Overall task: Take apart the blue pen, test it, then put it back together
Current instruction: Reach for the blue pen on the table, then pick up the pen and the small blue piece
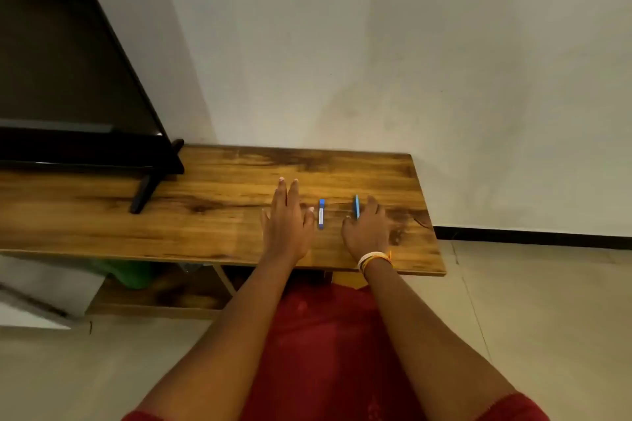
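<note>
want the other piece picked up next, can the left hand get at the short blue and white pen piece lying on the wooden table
Probably yes. The short blue and white pen piece lies bare on the wooden table just beside the flat, empty left hand, with nothing between them.

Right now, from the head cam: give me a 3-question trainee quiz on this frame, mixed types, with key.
1. True or false: the left hand lies flat and open on the wooden table.
2. Which hand is at the blue pen? A) left B) right C) both
3. Fill in: the small blue and white piece lies ___ the two hands.

Key: 1 true. 2 B, the right hand; whether it actually grips the pen cannot be told. 3 between.
</note>
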The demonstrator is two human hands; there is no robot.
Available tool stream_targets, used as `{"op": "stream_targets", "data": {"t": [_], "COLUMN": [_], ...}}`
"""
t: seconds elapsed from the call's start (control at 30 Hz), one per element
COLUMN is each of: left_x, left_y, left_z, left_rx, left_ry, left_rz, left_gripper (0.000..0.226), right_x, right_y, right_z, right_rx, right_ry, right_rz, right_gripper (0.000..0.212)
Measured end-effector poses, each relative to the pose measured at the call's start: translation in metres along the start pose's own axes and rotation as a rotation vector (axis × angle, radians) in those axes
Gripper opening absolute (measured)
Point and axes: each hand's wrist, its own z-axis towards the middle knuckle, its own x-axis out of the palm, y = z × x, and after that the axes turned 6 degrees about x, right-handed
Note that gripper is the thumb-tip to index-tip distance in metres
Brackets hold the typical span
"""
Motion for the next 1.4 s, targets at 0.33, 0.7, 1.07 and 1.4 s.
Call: {"op": "stream_targets", "data": {"t": [0.33,0.7,1.07,1.4], "left_x": [0.065,0.065,0.042,0.037], "left_y": [0.028,0.032,0.022,0.034], "left_z": [0.02,0.049,0.063,0.06], "left_rx": [-0.157,-0.204,-0.426,-0.579], "left_ry": [0.094,-0.054,-0.319,-0.132], "left_rz": [0.074,-0.004,-1.182,-1.564], "left_gripper": [0.056,0.041,0.018,0.015], "right_x": [0.023,0.02,0.034,0.049], "right_y": [-0.014,-0.017,0.001,0.01], "right_z": [0.056,0.082,0.078,0.069], "right_rx": [0.115,0.27,0.473,0.354], "right_ry": [-0.015,0.089,0.43,0.523], "right_rz": [-0.121,0.434,1.564,1.37], "right_gripper": [0.048,0.009,0.004,0.003]}}
